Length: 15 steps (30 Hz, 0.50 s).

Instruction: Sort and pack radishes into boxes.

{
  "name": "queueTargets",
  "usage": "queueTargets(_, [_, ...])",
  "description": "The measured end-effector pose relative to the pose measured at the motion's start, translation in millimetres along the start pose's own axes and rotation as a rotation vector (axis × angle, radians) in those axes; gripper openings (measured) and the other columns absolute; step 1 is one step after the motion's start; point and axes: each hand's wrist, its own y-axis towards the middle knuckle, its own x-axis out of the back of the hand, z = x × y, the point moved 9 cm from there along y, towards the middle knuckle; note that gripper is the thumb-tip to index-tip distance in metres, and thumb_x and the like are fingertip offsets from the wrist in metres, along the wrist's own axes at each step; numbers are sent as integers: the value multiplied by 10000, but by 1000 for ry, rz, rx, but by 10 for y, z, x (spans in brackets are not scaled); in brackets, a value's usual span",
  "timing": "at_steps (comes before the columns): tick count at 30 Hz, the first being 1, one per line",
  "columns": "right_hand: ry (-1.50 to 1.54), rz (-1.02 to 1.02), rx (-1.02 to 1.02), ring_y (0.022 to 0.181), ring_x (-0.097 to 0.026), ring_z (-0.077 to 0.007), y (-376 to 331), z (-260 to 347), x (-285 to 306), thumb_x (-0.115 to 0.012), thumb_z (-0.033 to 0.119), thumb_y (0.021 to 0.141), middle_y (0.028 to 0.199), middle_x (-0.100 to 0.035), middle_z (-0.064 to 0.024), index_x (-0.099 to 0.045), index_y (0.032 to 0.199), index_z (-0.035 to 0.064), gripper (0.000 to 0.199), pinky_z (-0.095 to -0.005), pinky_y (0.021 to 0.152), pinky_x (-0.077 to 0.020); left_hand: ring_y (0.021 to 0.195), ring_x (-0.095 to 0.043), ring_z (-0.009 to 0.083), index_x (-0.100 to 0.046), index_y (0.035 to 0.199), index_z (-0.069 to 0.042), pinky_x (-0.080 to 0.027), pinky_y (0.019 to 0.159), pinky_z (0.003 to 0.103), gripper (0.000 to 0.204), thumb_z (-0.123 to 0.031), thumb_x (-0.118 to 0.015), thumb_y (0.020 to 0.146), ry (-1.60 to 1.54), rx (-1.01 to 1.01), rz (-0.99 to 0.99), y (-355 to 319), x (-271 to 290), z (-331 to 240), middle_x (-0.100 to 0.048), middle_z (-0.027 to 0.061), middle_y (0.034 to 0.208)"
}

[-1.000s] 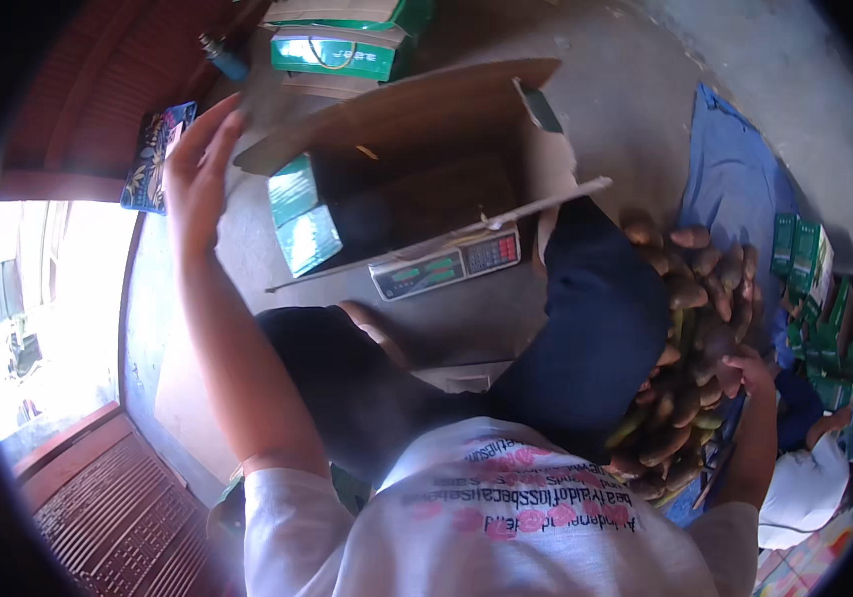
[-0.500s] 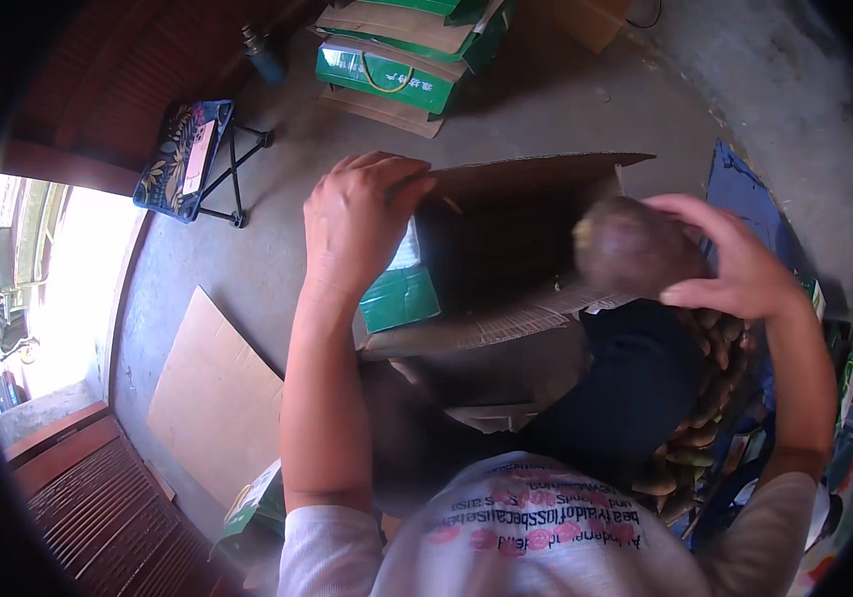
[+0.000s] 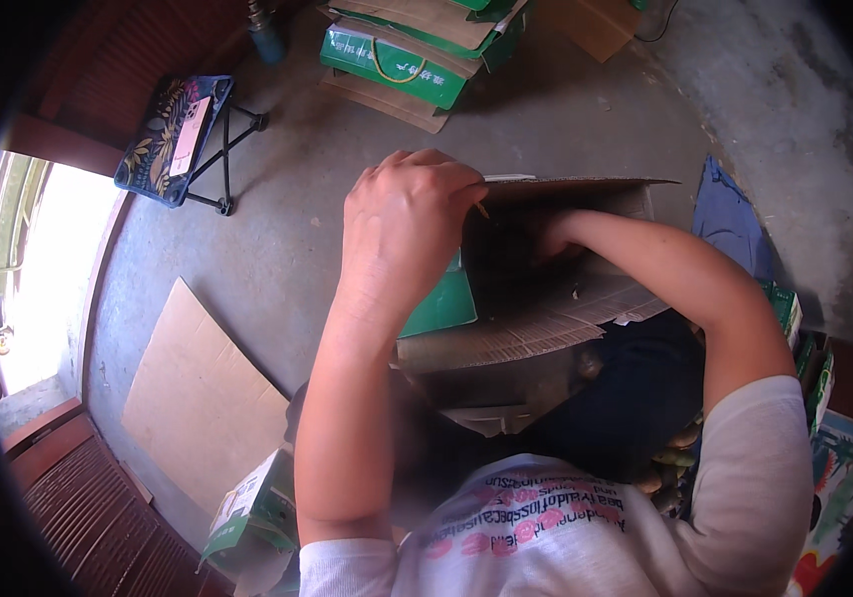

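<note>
**Clamping left hand [image 3: 412, 214] on a cardboard box [image 3: 516, 343], reaching inside with right hand [image 3: 554, 237]**

At nine o'clock, has a bright doorway [image 3: 48, 259], with a slatted red-brown panel [image 3: 88, 497] below at eight. At ten, has a folding stool [image 3: 146, 164] with a patterned seat, bearing a pink phone [image 3: 191, 134]. Also at eight, nearer the middle, has a flat cardboard sheet [image 3: 203, 388] on the floor; at seven, a green-and-white carton [image 3: 257, 517]. At eleven, has a blue bottle [image 3: 267, 42]; near twelve, a stack of green cartons [image 3: 387, 70].

Below that stack, bends the left hand, well apart from the right, with thumb and fingers closed on the left end of the box's far flap. Has the box open, just off centre toward two o'clock. Reaches in from its right end, right hand sunk in the dark interior; cannot tell from the shadow whether empty or gripping something.

At one o'clock, by the upper rim, has a plain brown box [image 3: 591, 25]. At four, beside dark trousers [image 3: 636, 388], has brown tubers [image 3: 670, 458], partly hidden by a white sleeve [image 3: 755, 448]. Between two and three, has a blue sheet [image 3: 732, 227]; at three, more green cartons.
</note>
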Motion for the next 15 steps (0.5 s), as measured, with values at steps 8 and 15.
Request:
queueTargets(8, [-207,79,216,1336,-517,-377,453,-419,-527,-717,281,881,1509,-466,-213,-448,1513,139,702,-444,1093,-448,935,-681,285,-773,884,-121,-544,818,410,87,-179,-714,861,-122,-1,15,71,-109,-104,-726,41,913])
queueTargets(15, [474,-296,624,1235,-621,-302,-1948,633,509,-632,150,961,1355,-621,-177,-530,1416,48,478,-414,1042,-501,867,-717,307,-759,974,-9,-544,791,362,141,-101,-739,870,-84,-16,40,16,-95,-120,-749,128,964])
